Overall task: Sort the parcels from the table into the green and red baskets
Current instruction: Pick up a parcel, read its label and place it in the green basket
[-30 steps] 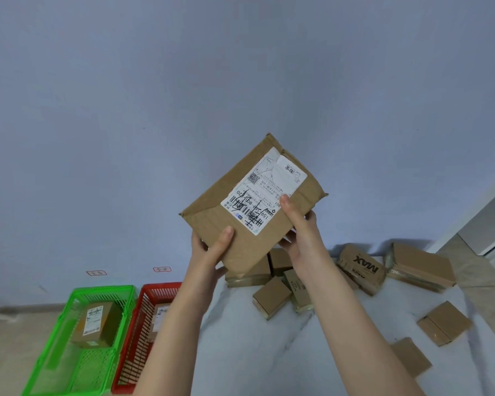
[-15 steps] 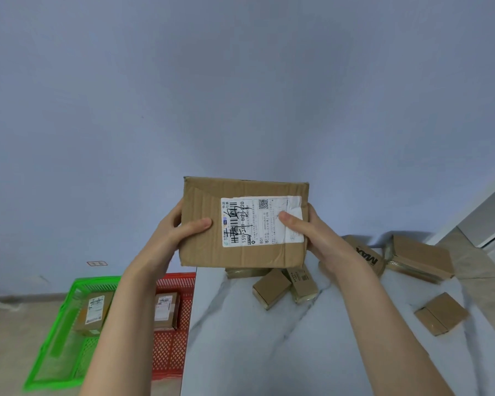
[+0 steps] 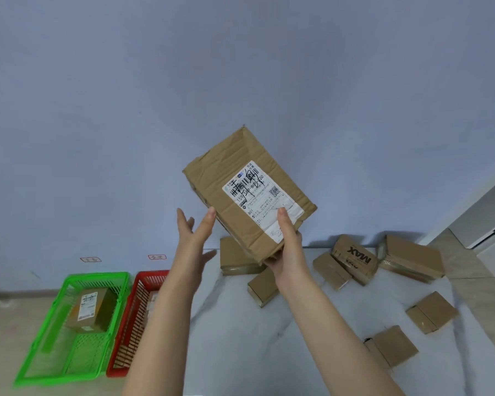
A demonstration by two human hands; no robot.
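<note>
The left hand (image 3: 193,235) is coming off the parcel (image 3: 237,167), fingers now straight and spread, with the thumb at the lower-left edge; touching or just beside, I cannot tell. The parcel is swinging from level to a steep tilt, up in the air above the bench (image 3: 240,352). The right hand (image 3: 286,252) alone is gripping its lower corner, thumb pressing on the white label (image 3: 255,195). The label is facing us, so the basket choice is probably coming next.

The green basket (image 3: 97,274) and the red basket (image 3: 150,274) are waiting on the floor to the left. The green one is already holding a box (image 3: 90,310). The left forearm is hiding part of the red basket. Other parcels, the MAX box (image 3: 355,257) among them, are waiting on the bench. That one-handed corner grip is looking risky.
</note>
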